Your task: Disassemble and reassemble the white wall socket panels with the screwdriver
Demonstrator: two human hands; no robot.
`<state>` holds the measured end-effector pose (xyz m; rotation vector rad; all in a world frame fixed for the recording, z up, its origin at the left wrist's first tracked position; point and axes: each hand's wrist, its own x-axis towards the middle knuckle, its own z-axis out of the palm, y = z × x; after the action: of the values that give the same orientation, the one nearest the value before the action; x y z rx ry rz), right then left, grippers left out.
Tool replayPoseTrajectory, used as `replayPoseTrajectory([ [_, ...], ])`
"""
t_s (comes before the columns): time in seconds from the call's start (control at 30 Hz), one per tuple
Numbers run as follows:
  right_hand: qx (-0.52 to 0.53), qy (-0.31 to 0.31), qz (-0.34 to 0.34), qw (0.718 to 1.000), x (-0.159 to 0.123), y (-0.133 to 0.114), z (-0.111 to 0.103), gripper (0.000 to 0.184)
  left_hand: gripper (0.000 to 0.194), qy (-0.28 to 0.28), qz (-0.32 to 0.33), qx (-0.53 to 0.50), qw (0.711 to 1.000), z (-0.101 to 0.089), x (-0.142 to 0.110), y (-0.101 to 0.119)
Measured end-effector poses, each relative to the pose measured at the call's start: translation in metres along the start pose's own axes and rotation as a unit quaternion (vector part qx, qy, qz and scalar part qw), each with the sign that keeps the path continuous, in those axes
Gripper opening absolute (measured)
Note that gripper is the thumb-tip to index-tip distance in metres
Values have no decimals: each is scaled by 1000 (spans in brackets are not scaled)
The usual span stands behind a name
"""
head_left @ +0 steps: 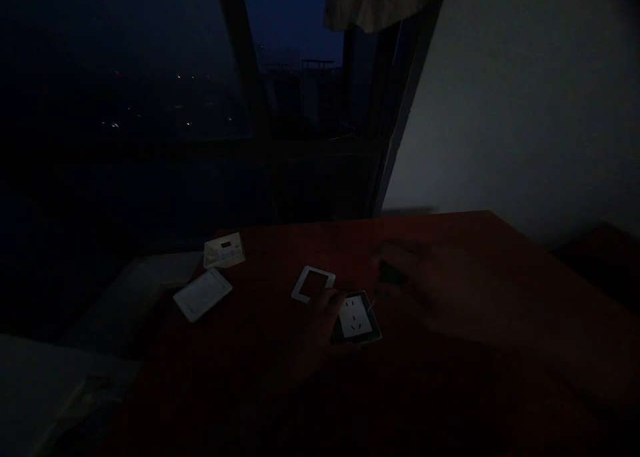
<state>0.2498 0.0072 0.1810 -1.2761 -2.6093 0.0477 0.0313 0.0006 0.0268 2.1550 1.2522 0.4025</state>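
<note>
A wall socket (356, 317) with a white slotted face and a darker border lies on the reddish table. My left hand (325, 324) grips it from its left side, fingers and thumb closed about its edges. In my right hand (420, 284) is a screwdriver (393, 275) with a dark green handle; its thin shaft points down at the socket's right border. Whether the tip touches a screw is too dark to tell. Just behind my left hand lies a white socket frame (301, 285), partly covered by the fingers.
At the table's left edge lie a flat white rectangular panel (203, 294) and a pale box-like piece with a small dark opening (224, 250). A dark window (260, 137) stands behind the table (270, 370), with a pale wall (510, 110) to the right.
</note>
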Motion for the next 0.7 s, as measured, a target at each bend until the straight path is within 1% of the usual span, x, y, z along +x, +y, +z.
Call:
replayPoseTrajectory([
  [0.03, -29, -4, 10, 1000, 1, -1, 0, 11, 78, 0, -1, 5, 1000, 0, 0, 1],
  [0.1, -89, -13, 36, 995, 2, -2, 1, 17, 78, -3, -4, 15, 1000, 0, 1, 1],
  [0.13, -101, -10, 46, 994, 2, -3, 1, 19, 78, -5, -5, 18, 1000, 0, 1, 0],
  [0.17, -96, -7, 48, 994, 2, -4, 0, 18, 79, -4, -5, 20, 1000, 1, 1, 0],
  [0.23, -47, -12, 29, 998, 1, -5, -1, 16, 79, -6, 3, 18, 1000, 1, 2, -2],
  [0.3, 1, -20, 2, 1000, 0, -6, -2, 24, 80, -7, 10, 16, 1000, 1, 2, -3],
  [0.33, 5, -23, -2, 1000, 0, -5, -1, 24, 81, -7, 11, 17, 1000, 0, 2, -2],
  [0.4, -35, -16, 19, 999, 0, -4, 0, 17, 82, -12, 3, 19, 1000, -1, 2, 0],
  [0.5, -105, -5, 65, 992, 2, -3, 2, 23, 81, -16, -10, 23, 1000, -1, 1, 2],
  [0.53, -102, -4, 66, 993, 2, -3, 2, 23, 81, -14, -10, 23, 1000, 0, 1, 1],
  [0.6, -59, -6, 46, 997, 1, -4, 0, 19, 81, -5, -7, 19, 1000, 1, 1, -1],
  [0.7, 1, -16, 11, 1000, 0, -4, 1, 29, 82, 2, 3, 12, 1000, 3, 2, -4],
])
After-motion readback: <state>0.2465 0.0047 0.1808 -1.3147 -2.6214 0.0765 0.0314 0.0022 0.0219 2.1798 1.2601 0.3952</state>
